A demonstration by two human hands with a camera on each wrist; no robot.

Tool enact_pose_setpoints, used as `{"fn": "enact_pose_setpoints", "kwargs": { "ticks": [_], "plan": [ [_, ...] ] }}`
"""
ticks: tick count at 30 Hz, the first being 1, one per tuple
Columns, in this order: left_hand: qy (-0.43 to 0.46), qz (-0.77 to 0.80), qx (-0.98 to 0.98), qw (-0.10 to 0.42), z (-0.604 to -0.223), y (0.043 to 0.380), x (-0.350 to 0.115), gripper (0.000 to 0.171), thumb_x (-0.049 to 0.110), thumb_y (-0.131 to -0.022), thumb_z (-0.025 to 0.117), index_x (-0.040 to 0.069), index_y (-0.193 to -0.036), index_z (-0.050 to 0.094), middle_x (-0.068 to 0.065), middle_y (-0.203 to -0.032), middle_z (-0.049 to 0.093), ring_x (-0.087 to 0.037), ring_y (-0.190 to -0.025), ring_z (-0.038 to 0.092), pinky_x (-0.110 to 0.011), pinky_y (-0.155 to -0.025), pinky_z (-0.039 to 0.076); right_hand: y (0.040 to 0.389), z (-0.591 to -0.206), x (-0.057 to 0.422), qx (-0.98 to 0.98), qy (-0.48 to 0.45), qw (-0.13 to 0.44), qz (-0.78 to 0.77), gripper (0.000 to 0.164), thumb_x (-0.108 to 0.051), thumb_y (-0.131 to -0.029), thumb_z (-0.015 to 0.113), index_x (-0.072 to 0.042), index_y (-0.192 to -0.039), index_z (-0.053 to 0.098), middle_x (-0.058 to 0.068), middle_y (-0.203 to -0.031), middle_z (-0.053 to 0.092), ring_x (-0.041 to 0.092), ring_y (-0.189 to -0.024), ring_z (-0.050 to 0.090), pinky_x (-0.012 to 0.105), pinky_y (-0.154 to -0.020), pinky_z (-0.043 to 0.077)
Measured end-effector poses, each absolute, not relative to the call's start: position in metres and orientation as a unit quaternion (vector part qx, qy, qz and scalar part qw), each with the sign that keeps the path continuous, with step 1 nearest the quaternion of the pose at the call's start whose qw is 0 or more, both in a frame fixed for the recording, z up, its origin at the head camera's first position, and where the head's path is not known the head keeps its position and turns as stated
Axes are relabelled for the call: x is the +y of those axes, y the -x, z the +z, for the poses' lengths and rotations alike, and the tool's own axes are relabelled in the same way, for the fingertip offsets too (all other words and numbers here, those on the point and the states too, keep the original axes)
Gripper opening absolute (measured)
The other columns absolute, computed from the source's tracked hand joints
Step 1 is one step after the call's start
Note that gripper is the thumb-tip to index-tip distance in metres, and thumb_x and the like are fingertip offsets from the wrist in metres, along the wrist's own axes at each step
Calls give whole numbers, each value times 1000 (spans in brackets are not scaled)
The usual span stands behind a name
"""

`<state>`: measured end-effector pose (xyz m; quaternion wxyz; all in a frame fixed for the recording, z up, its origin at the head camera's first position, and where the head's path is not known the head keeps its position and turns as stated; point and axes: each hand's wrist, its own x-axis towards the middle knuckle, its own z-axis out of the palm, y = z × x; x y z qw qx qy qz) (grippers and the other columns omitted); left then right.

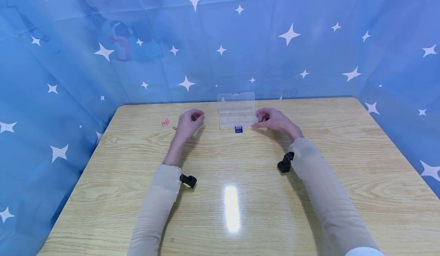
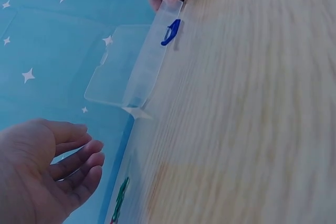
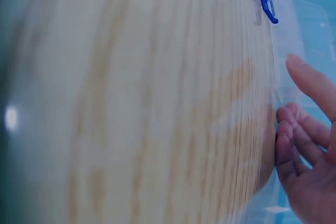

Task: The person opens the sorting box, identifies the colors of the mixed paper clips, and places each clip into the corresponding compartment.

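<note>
A clear plastic box [image 1: 236, 120] with compartments stands at the far side of the table, its transparent lid [image 1: 236, 102] raised at the back. On its front edge sits a blue latch [image 1: 238, 129], also seen in the left wrist view. My left hand [image 1: 191, 123] hovers left of the box, fingers loosely curved and nothing between them. Beside the right end of the box is my right hand [image 1: 271, 119]. Its thumb points toward the box's front corner, and the other fingers [image 3: 286, 145] curve loosely, holding nothing visible.
Pinkish-red paper clips [image 1: 165, 122] lie left of my left hand, with an orange-red clip [image 1: 174, 128] partly behind its wrist. Green clips [image 2: 121, 198] show low in the left wrist view. A blue starred curtain [image 1: 220, 38] hangs directly behind the wooden table [image 1: 213, 164].
</note>
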<state>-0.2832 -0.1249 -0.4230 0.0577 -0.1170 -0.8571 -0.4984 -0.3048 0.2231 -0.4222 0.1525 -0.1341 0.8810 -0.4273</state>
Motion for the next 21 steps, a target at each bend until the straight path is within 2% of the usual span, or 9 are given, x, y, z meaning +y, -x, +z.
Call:
{"fn": "enact_pose_setpoints", "kwargs": {
  "ticks": [9,21],
  "plan": [
    [118,-464,-877,40,-425,281,-142,24,9,-100,61,-7,-117,68,-18,-101,67,-28,-89,61,-34,-78,50,307,-422,224,883,135,157,-422,53,-30,-89,80,0,-124,54,10,-102,54,24,-90,47,38,-84,38],
    [103,-433,-895,24,-427,278,-155,21,6,-98,63,-7,-113,69,-19,-100,68,-30,-90,63,-40,-81,51,307,-421,224,889,136,154,-410,63,-35,-88,80,0,-133,53,11,-109,55,25,-95,48,40,-90,39]
  ]
}}
